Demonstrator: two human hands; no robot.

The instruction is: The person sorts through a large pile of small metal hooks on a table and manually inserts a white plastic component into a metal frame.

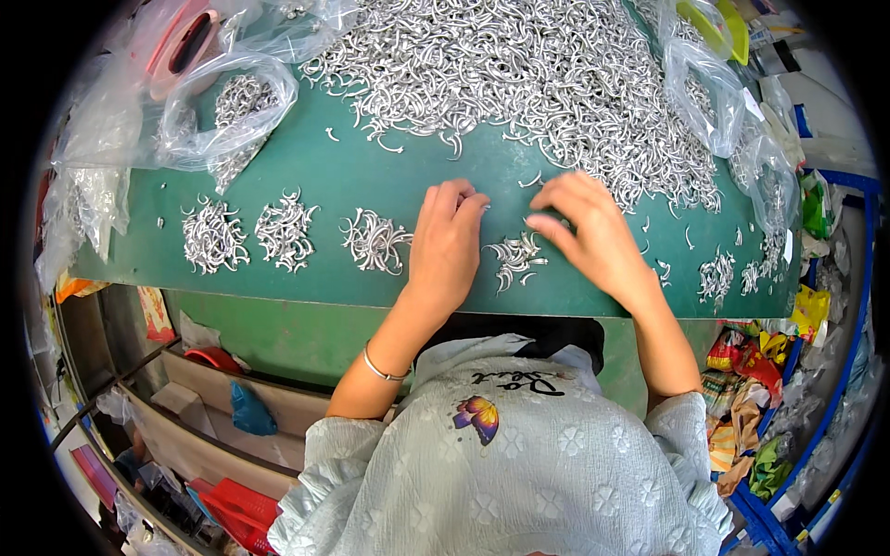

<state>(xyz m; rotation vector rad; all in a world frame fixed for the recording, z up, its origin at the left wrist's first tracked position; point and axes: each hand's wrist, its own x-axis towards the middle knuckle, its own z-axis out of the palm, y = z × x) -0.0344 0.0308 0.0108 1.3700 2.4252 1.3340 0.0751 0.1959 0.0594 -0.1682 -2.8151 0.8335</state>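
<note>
- The left hand [448,239] was just left of the frame's middle, its fingers curled in toward the thumb; whether they had hold of a piece could not be told.
- The right hand [586,227] was right of the middle, fingers arched and thumb spread from them, with nothing visible in the gap.
- A small pile [513,258] of curved silver pieces lay on the desk [324,176] between the hands, just below the level of the fingertips.
- A loose piece [530,181] lay near the right hand's fingertips.
- The large heap [519,83] of the same curved silver pieces covered the upper middle of the frame and ran down toward the right.
- Three separate clusters stood in a row left of the left hand: the far-left cluster [214,234], the middle cluster [286,231] and the near cluster [376,242], this last just beside the wrist.
- A smaller group [716,277] lay at the right of the frame, near the desk's lower edge.
- A clear plastic bag [286,91] with silver pieces in it lay at the upper left; another clear bag [691,69] lay against the heap's right side.
- A bracelet [383,374] circled the left wrist.
- A red basket [239,511] showed at the lower left, and colourful packets [760,371] at the lower right.
</note>
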